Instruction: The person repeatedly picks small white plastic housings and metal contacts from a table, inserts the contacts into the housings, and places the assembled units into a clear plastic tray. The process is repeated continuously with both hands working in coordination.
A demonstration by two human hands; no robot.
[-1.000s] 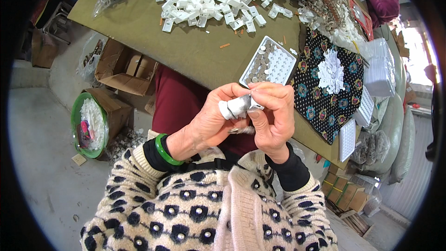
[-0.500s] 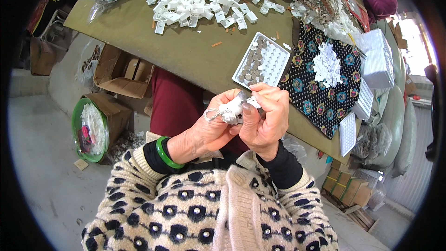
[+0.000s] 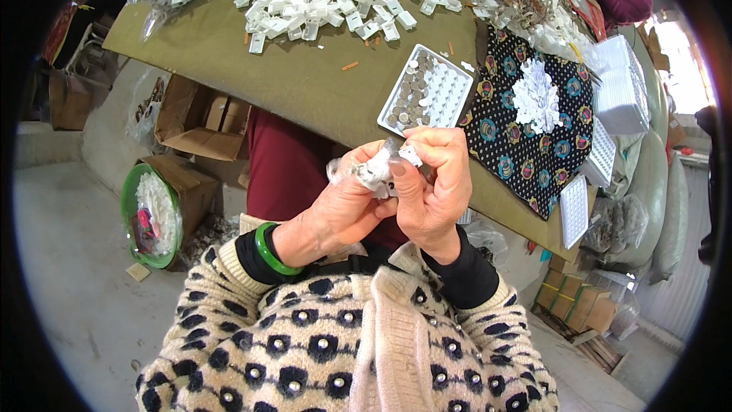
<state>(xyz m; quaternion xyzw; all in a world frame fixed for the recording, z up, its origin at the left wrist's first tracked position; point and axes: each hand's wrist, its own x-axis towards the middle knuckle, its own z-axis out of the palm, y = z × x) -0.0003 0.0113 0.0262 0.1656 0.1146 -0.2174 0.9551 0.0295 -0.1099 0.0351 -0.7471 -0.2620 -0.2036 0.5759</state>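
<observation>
Both my hands are held together in front of my chest, near the table's front edge. My left hand (image 3: 335, 206) is closed around a bunch of small white pieces (image 3: 372, 174); their exact kind is hidden by the fingers. Between thumb and fingers, my right hand (image 3: 435, 198) pinches a small white plastic piece (image 3: 412, 156) against that bunch. Just beyond the hands lies a white tray (image 3: 455, 91) with round cells, its left part holding many grey metal discs (image 3: 412, 103).
White plastic housings (image 3: 320, 0) are heaped at the far side of the table (image 3: 305, 80). White pieces (image 3: 536, 99) lie on a patterned cloth (image 3: 499, 175) to the right, beside stacked white trays (image 3: 619, 88). A green basin (image 3: 174, 233) and an open carton (image 3: 179, 133) stand at left.
My hands have risen slightly toward the tray and still grip the white pieces. The view has shifted a little. A stringy white loop by my left hand has become less distinct.
</observation>
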